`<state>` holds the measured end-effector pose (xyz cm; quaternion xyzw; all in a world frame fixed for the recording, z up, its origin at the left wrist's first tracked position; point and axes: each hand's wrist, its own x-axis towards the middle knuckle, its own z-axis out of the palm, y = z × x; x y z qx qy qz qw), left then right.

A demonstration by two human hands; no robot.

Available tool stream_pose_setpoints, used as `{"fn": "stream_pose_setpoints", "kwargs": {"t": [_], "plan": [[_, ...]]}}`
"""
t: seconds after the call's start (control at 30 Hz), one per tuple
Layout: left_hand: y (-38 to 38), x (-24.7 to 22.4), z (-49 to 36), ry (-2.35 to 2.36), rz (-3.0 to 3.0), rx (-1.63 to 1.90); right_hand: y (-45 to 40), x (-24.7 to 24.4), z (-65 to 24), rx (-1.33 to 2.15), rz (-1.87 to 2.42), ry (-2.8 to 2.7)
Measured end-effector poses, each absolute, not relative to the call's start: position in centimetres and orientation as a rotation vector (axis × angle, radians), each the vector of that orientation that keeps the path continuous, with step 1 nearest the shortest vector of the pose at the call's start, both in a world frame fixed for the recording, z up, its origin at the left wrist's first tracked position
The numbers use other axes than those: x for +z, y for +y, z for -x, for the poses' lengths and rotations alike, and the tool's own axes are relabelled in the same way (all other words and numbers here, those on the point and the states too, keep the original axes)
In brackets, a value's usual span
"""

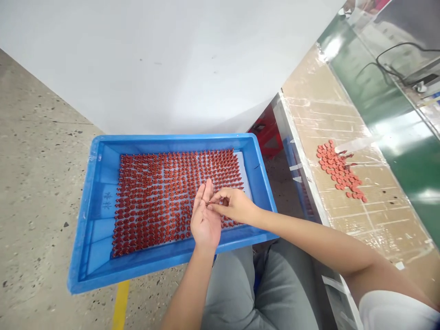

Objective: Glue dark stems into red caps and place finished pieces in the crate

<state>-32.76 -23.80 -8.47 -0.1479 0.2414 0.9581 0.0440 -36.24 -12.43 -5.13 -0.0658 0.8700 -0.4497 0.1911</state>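
Observation:
My left hand [205, 224] is palm up over the front right part of a blue plastic bin [84, 215], its fingers stretched out. My right hand [235, 205] reaches in from the right with thumb and forefinger pinched together at the left hand's fingers. Between those fingertips shows a small, thin reddish-brown part [208, 203], mostly hidden. Below both hands, rows of small red disc-shaped parts [147, 201] with pointed dark tips stand upright on a pale sheet [242, 167] inside the bin.
A cardboard-covered bench [374, 220] runs along the right, bearing a pile of loose red discs [335, 167] and a few dark slender pieces [348, 156]. A white panel [165, 68] rises behind the bin. A red crate [270, 133] stands under the bench. Yellow tape [121, 302] marks the floor.

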Motion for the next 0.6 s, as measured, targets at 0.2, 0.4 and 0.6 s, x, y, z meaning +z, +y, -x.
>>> {"fn": "stream_pose_setpoints", "kwargs": {"t": [0.2,0.4,0.6], "plan": [[-23.6,-8.7,32.6,0.915,0.559,2.895,-11.6,-5.2,36.7,-1.59,-0.058,1.924],[-22.9,-9.4,32.1,1.103,0.779,2.889,-11.2,-4.6,37.0,-1.651,-0.249,1.964],[-22.6,-9.3,32.7,1.134,0.799,2.889,-11.2,-4.6,37.5,-1.723,-0.304,1.966]]}}
